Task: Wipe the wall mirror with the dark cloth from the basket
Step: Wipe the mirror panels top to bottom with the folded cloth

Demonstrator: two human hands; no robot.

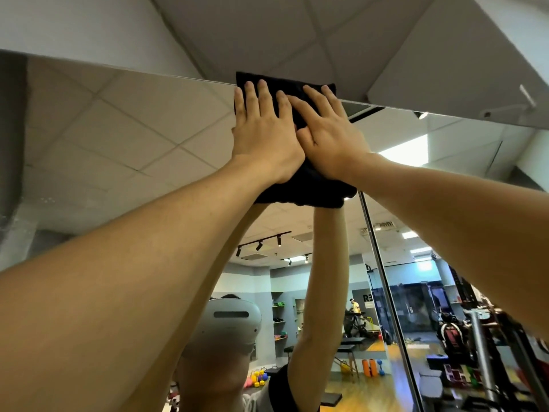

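Note:
The wall mirror (124, 150) fills most of the head view, its top edge running from upper left to right. A dark cloth (309, 185) lies flat against the glass at that top edge, near the middle. My left hand (264, 135) and my right hand (329, 135) press on the cloth side by side, palms flat, fingers spread and pointing up, the index fingers overlapping. Both arms reach up overhead. The cloth's upper corners stick out above my fingertips and its lower part bunches below my wrists.
A vertical seam (383, 281) between mirror panels runs down just right of my hands. White ceiling tiles (267, 31) sit directly above the mirror. The glass reflects my raised arms, a headset and a gym room with equipment.

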